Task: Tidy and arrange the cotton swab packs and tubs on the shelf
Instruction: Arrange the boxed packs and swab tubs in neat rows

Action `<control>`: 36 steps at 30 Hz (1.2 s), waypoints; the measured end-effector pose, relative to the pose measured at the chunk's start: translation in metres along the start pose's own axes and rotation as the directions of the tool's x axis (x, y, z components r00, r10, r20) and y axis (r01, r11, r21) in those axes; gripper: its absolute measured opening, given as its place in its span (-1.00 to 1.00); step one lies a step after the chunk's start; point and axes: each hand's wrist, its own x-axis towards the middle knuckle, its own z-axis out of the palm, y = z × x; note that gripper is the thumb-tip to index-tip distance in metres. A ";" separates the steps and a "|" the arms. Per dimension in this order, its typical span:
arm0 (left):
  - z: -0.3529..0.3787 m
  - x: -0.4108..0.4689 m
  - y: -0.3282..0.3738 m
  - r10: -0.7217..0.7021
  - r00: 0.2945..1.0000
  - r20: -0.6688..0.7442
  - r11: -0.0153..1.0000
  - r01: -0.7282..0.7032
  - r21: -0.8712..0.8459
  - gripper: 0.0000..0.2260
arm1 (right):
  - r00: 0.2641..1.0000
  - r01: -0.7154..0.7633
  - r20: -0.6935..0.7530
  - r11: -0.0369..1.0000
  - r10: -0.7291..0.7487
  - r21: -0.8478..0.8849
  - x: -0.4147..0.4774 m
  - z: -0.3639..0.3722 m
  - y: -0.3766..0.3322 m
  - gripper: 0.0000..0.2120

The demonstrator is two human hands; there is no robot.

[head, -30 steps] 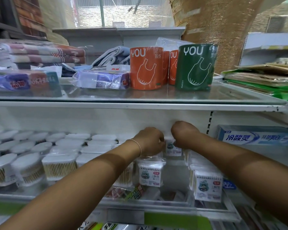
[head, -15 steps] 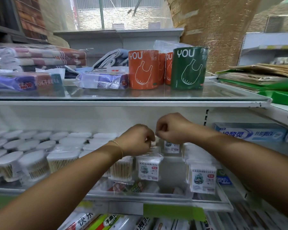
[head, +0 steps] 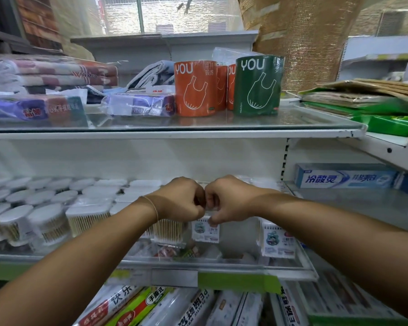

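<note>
My left hand [head: 181, 201] and my right hand [head: 231, 201] meet knuckle to knuckle over the middle shelf [head: 222, 261]. Both pinch the top edge of a small clear cotton swab pack [head: 205, 231] with a white label, which hangs just below the fingers. A matching pack [head: 278, 241] stands upright to the right, near the shelf's front. Left of my hands stand square swab tubs [head: 87, 217], one of them [head: 170, 230] right beside the held pack. Several round white-lidded tubs [head: 33, 220] fill the far left. The shelf's back behind my hands is hidden.
The glass shelf above [head: 174, 131] hangs low over my hands and carries orange [head: 194, 88] and green [head: 257, 85] bag rolls, tissue packs and towels. A blue toothpaste box [head: 346, 176] lies on the neighbouring shelf at right. Boxed wrap rolls [head: 132, 304] fill the shelf below.
My hands were apart near the shelf's back; they have drawn together until they touch and pulled forward, now holding the top of the small pack between them.
</note>
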 end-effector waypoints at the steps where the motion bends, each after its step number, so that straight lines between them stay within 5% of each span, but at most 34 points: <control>1: 0.001 -0.001 0.000 0.013 1.000 -0.016 1.000 -0.013 -0.002 -0.72 | 1.000 0.004 -0.006 1.000 -0.004 0.010 -0.001 0.000 0.001 -0.71; 14: -0.003 0.024 0.019 0.065 0.974 -0.217 0.987 -0.096 -0.131 -0.68 | 0.988 -0.127 -0.065 0.978 0.139 0.165 -0.013 -0.058 0.043 -0.77; 23: 0.002 0.064 0.026 -0.036 0.960 -0.278 0.943 -0.060 -0.326 -0.57 | 0.963 -0.154 -0.163 0.936 0.214 0.318 -0.010 -0.062 0.072 -0.82; 36: 0.033 0.104 0.033 -0.015 0.987 -0.161 0.997 0.028 0.078 -0.93 | 0.975 -0.211 -0.095 0.972 0.201 -0.105 0.017 -0.025 0.087 -0.88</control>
